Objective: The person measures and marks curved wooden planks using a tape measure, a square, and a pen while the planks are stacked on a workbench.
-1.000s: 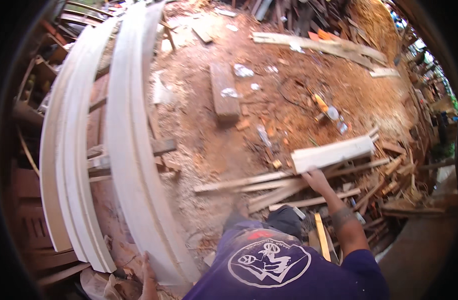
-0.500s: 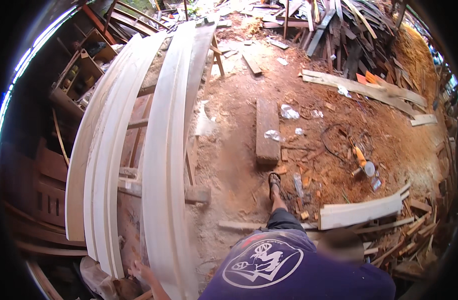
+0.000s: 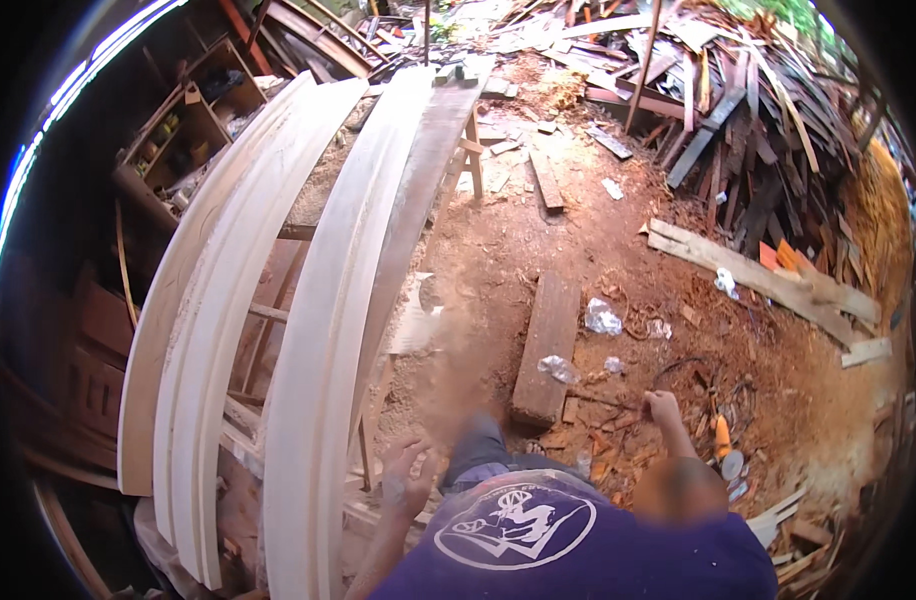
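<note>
Beside the near part of a long pale moulded board [image 3: 323, 350], my left hand [image 3: 408, 478] hangs with fingers loosely bent and apart, holding nothing. Whether it touches the board's side I cannot tell. On the right, my right hand [image 3: 662, 408] is raised over the littered ground with its fingers curled closed. What it holds, if anything, is hidden. Another pale moulded board [image 3: 203, 340] lies left of the first, with wood shavings along it. Both rest lengthwise on a wooden trestle [image 3: 470, 160].
A brown wooden block [image 3: 548, 350] lies on the dirt ahead, with crumpled clear plastic [image 3: 603, 317] beside it. An orange-handled power tool [image 3: 723, 437] lies to the right. A big scrap-wood heap [image 3: 748, 130] and a long plank [image 3: 758, 278] are farther off.
My left hand has moved right, away from the gap between the boards. My right hand has come into view. The view has shifted, so the block and boards appear lower.
</note>
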`<state>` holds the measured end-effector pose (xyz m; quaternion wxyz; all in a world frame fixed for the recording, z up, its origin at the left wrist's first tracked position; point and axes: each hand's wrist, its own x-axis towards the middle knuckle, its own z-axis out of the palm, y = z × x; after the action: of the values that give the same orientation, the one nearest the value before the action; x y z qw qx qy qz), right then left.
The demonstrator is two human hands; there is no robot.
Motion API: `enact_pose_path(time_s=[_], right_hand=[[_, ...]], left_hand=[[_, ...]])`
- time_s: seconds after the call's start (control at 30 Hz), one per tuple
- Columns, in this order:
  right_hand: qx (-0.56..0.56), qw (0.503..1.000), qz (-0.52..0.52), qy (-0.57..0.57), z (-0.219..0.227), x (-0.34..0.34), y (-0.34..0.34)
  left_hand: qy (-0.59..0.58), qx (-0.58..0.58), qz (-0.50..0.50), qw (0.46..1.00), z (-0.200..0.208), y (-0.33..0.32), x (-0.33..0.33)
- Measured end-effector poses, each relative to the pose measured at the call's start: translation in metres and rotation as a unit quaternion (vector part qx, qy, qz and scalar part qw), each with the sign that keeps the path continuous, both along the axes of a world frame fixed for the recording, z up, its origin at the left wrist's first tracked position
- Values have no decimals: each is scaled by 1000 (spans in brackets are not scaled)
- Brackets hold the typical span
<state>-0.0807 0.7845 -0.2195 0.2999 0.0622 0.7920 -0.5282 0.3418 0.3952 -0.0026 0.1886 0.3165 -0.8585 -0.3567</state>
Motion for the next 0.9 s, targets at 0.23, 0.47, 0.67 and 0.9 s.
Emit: enact_pose_path(time_s=[0.23,0.47,0.67,0.9], right_hand=[[31,990,96,-102,8,-87,-230],[103,937,334,-13,44,-233,-464],[190,908,356,114,118,-352,-576],[211,869,405,190,120,-523,-781]], left_hand=[[54,-81,172,980,12,-139,-129],[-72,-226,321,917,-9,-309,-247],[-189,-193,367,890,-30,-346,-269],[-167,-207,416,870,-42,-366,-282]])
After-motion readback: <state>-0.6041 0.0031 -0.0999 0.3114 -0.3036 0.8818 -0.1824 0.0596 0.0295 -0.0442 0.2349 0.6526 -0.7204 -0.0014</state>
